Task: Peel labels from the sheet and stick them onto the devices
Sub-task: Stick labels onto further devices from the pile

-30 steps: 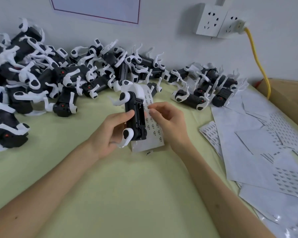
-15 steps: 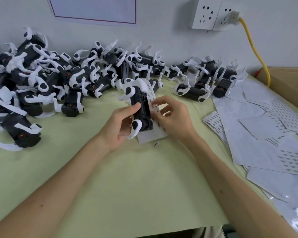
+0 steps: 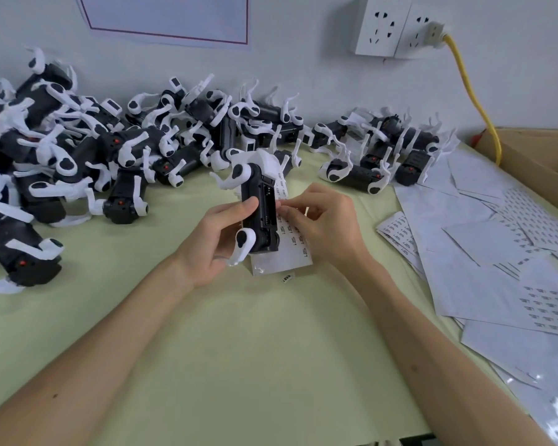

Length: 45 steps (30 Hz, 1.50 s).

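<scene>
My left hand (image 3: 211, 243) grips a black device with white arms (image 3: 261, 214), held upright above the green table, thumb on its side. A label sheet (image 3: 290, 249) lies on the table just behind and right of the device. My right hand (image 3: 326, 226) hovers over that sheet with fingers curled, its fingertips pinching at the device's right edge; whether a small label is between them is hidden. One loose label (image 3: 288, 278) lies on the table below the sheet.
A big heap of black-and-white devices (image 3: 78, 156) fills the back left, a smaller group (image 3: 377, 159) sits back right. Used label sheets (image 3: 496, 252) cover the right side beside a cardboard box (image 3: 535, 156). A yellow cable (image 3: 474, 91) hangs from the wall socket.
The hands with the device kept their pose while the view shifted slightly. My right fingertips moved closer against the device's right edge.
</scene>
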Each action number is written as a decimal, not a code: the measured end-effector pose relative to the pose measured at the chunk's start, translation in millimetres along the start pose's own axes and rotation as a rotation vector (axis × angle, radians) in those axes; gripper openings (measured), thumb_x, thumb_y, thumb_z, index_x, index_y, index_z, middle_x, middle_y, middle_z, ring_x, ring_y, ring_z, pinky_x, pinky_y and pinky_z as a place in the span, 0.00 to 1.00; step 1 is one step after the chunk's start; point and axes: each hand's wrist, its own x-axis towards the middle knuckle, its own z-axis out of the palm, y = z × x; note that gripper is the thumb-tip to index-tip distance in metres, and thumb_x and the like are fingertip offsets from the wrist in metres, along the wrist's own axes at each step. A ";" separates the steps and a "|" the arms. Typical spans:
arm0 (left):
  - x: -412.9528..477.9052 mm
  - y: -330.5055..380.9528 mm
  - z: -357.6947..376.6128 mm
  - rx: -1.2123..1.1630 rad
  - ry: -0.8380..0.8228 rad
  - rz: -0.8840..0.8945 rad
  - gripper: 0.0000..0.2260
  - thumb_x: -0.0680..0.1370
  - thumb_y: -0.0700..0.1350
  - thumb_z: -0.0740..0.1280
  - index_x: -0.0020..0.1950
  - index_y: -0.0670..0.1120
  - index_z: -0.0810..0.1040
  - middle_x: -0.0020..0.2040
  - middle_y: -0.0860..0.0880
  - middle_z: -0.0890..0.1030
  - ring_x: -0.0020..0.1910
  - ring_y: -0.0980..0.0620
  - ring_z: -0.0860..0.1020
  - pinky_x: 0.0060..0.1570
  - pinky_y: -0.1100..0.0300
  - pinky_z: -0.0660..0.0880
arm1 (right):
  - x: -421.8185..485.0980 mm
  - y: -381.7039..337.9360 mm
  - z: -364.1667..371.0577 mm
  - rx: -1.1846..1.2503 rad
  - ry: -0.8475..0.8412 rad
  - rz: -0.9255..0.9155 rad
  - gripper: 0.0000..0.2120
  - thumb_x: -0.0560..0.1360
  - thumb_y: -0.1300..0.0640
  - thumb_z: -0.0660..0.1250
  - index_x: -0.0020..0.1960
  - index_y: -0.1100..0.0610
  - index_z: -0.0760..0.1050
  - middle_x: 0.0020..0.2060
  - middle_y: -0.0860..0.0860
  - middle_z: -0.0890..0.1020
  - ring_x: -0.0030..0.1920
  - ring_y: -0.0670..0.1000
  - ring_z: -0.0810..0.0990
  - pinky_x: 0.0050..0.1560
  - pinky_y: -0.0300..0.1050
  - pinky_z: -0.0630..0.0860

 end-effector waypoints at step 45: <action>-6.6 -2.9 8.6 0.027 0.056 0.054 0.22 0.74 0.60 0.67 0.57 0.46 0.87 0.33 0.34 0.79 0.50 0.38 0.77 0.53 0.56 0.79 | 0.1 -12.0 -19.3 0.058 -0.173 0.142 0.05 0.75 0.61 0.73 0.40 0.56 0.84 0.33 0.45 0.84 0.35 0.49 0.82 0.38 0.40 0.76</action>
